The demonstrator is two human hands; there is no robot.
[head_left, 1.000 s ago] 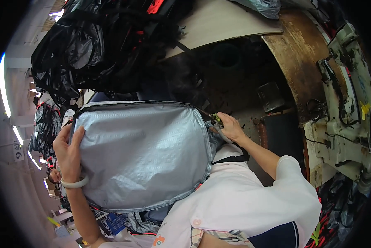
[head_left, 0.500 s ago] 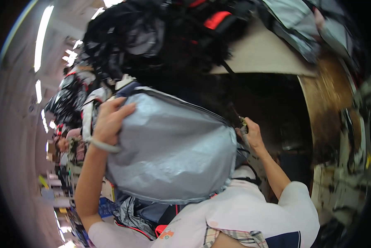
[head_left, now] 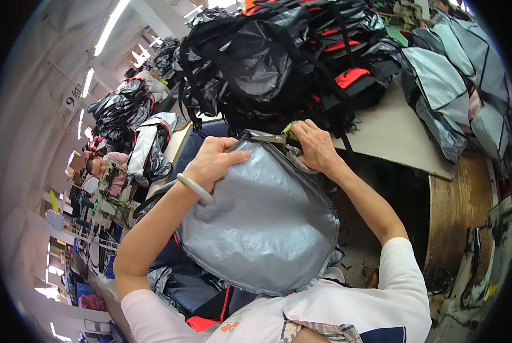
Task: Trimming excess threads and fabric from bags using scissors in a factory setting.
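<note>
left hand (head_left: 213,162) grips the grey bag panel (head_left: 261,223) top edge; right hand (head_left: 316,146) closed on scissors (head_left: 270,137) at twelve o'clock, black bag pile (head_left: 284,57) crowding the tabletop (head_left: 393,131) just beyond.

Black backpacks with red patches (head_left: 301,63) piled just beyond the fingers; grey bags (head_left: 461,86) stacked to their right on a pale surface (head_left: 393,131).

Black bag pile (head_left: 290,63) blocks ahead, bare tabletop (head_left: 393,131) right — open
</note>
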